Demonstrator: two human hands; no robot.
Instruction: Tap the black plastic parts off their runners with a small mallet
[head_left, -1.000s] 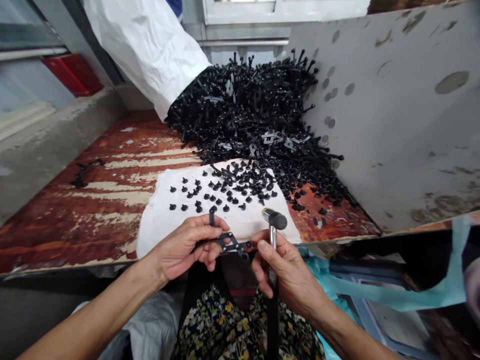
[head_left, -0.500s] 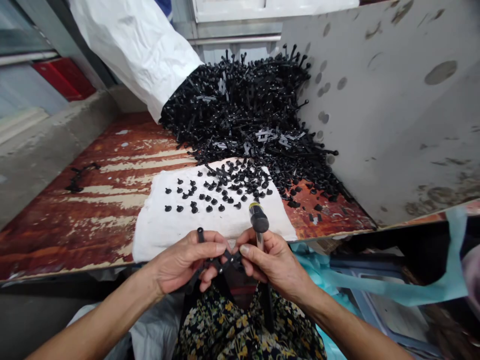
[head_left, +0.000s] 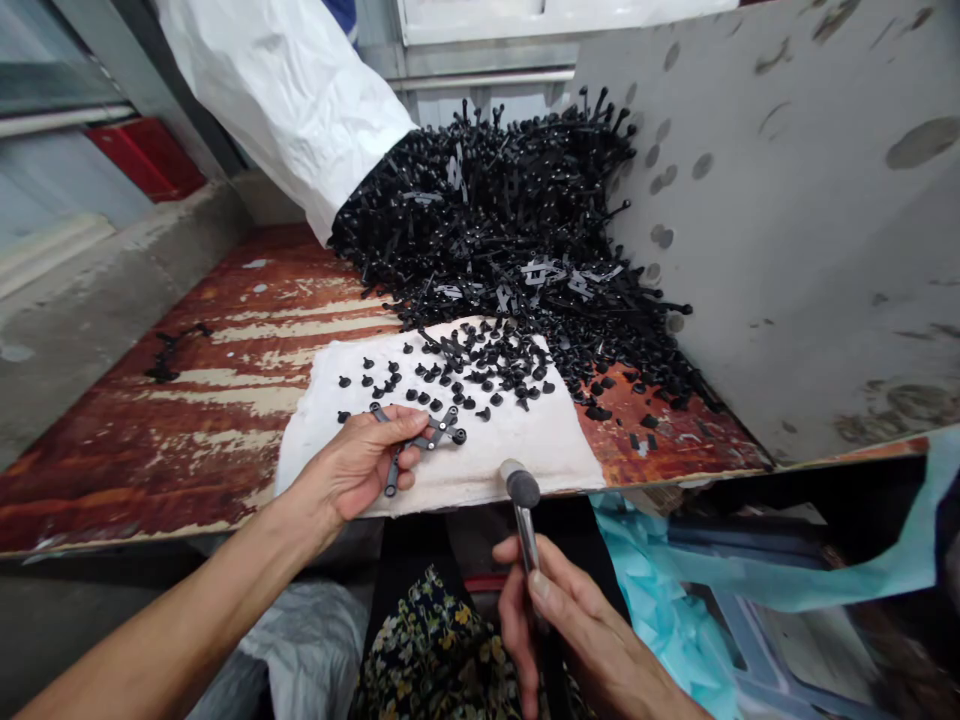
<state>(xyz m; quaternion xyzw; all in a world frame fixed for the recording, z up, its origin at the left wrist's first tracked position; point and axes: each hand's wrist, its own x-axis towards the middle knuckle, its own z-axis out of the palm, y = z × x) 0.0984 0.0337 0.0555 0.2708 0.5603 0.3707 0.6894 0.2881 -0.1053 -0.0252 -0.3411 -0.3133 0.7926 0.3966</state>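
My left hand (head_left: 367,460) pinches a black crossed linkage part (head_left: 439,432) over the front of a white cloth (head_left: 465,478). The part's arms end in round eyes. Below the cloth's front edge, my right hand (head_left: 559,600) grips the metal handle of a small mallet (head_left: 523,492), whose head points up toward the cloth. Small black studs (head_left: 439,372) lie scattered on the cloth, denser toward its right back corner.
A large heap of black linkage parts (head_left: 487,220) covers the back of the worn red table (head_left: 240,440), beside a white sack (head_left: 300,110). At right leans a stained grey board (head_left: 795,260). A few black pieces (head_left: 169,355) lie at left.
My left hand has moved the linkage part forward onto the cloth area. My right hand has let go of the part and drawn back down with the mallet. Fewer studs show at the cloth's front.
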